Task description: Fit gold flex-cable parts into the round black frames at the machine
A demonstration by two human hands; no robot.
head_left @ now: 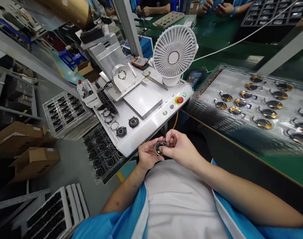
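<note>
A round watch case (160,145) with a pale rim and a dark inside with gold-coloured bits is held close to my body, in front of the machine's front edge. My left hand (147,154) cradles it from the left, fingers curled around its rim. From the right, my right hand (181,149) grips it too, its thumb pressed onto the inside and its bent fingers at the far rim. The thumb hides part of the case. Two black round watch parts with green spots, one (134,122) beside the other (121,131), lie on the white machine top.
A white fan (175,54) and a metal fixture (120,71) stand on the machine, whose front carries a red button (180,100). Round black parts with gold fill a clear tray (216,89) at right. A black tray (103,161) of ringed cases sits left.
</note>
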